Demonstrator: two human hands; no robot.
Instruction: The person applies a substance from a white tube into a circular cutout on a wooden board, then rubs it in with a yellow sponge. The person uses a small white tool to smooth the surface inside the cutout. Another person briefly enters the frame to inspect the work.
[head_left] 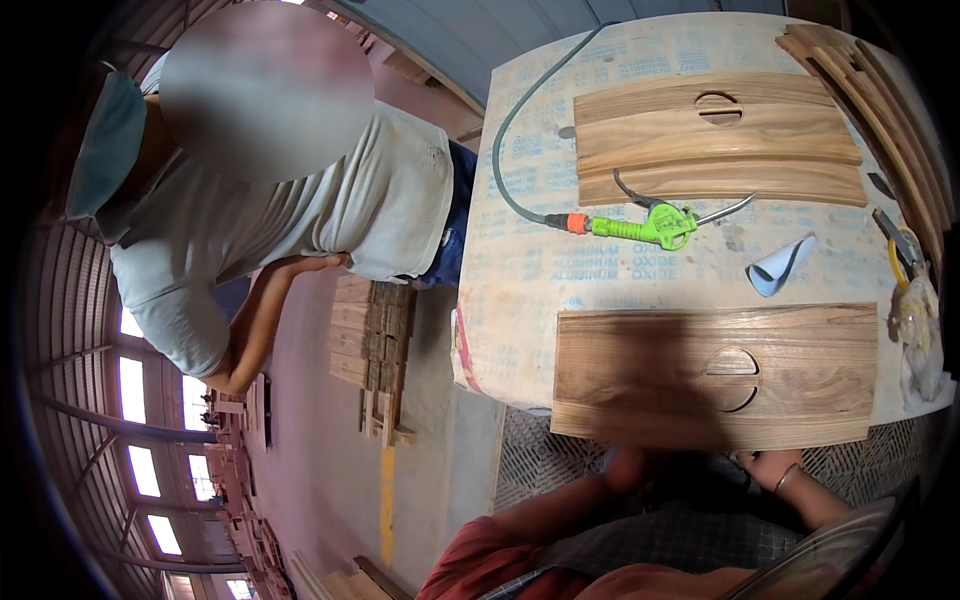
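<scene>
A brown wooden panel (640, 375) with a round cutout crossed by a bar lies along the table's near edge, partly in shadow. Just below that edge is my left hand (628, 468); shade hides its fingers. My right hand (772, 466), with a bangle on the wrist, is close to the same edge, its fingers partly visible and curled. Whatever it may hold is hidden. A second wooden panel (680, 135) with a similar cutout lies farther back. Between the panels are a green air blow gun (640, 228) and a curled light-blue sheet (782, 266).
A hose (503, 150) runs from the blow gun over the table's (520, 280) far edge. Wooden strips (875, 130) line the right side, near a plastic bag (917, 335). Another person (300, 215) stands at the left. Stacked wood (370, 340) sits on the floor.
</scene>
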